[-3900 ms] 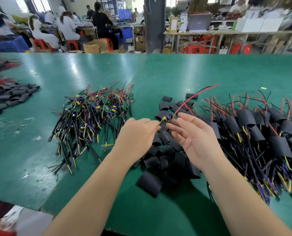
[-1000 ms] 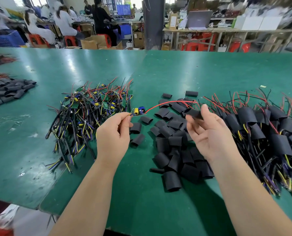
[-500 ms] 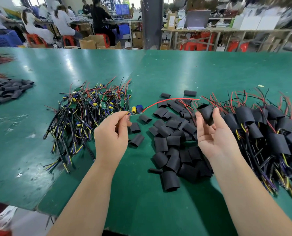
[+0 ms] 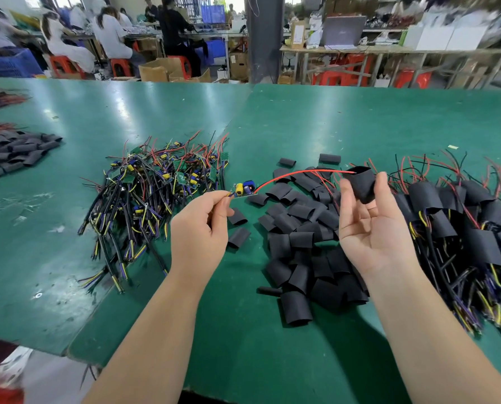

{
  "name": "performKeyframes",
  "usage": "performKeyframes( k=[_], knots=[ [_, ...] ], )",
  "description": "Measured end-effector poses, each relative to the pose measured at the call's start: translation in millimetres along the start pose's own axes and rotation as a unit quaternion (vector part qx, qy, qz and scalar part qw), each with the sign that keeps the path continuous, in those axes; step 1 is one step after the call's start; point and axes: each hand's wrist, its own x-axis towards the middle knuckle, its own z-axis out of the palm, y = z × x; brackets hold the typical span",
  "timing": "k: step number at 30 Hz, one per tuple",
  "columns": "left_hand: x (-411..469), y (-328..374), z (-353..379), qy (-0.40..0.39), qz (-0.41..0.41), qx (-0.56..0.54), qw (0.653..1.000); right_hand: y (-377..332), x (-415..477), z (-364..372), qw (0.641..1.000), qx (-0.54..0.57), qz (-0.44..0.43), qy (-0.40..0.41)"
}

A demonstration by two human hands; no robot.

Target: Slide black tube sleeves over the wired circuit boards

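Note:
My left hand pinches the wires of a small circuit board with yellow and blue parts, held above the table. A red wire arcs from the board to the right, and its tip reaches the mouth of a black tube sleeve. My right hand holds that sleeve between thumb and fingertips, palm up. Loose black sleeves lie in a heap between my hands. Bare wired boards are piled on the left. Sleeved boards are piled on the right.
The green table stretches far back. Another heap of black sleeves with red wires lies at the far left. Beyond the table, people sit on red stools among boxes and benches. The table's front edge runs near my left forearm.
My right hand has lifted a sleeve off the heap and turned its mouth toward the red wire's tip. The left hand keeps the board in about the same place.

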Motion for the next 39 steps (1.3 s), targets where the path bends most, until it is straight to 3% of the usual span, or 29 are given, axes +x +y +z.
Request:
performKeyframes(
  k=[13,23,28,31,39],
  knots=[
    [1,-4,-1,0.037,-0.029,-0.025,0.999,6,-1,-5,0.999,-0.029,0.028,0.017],
    [-1,1,-1,0.001,-0.003,-0.002,1.0,6,-3,-1,1.0,0.016,0.002,0.003],
    [-2,5,0,-0.025,0.018,0.01,0.999,6,1,-3,0.998,-0.055,-0.017,-0.005],
    [-5,12,3,-0.051,0.055,0.015,0.997,9,6,-6,0.993,-0.098,-0.041,-0.043],
    [-12,24,13,-0.069,0.094,-0.002,0.993,23,-5,-4,0.98,-0.142,0.045,-0.132]
  ],
)
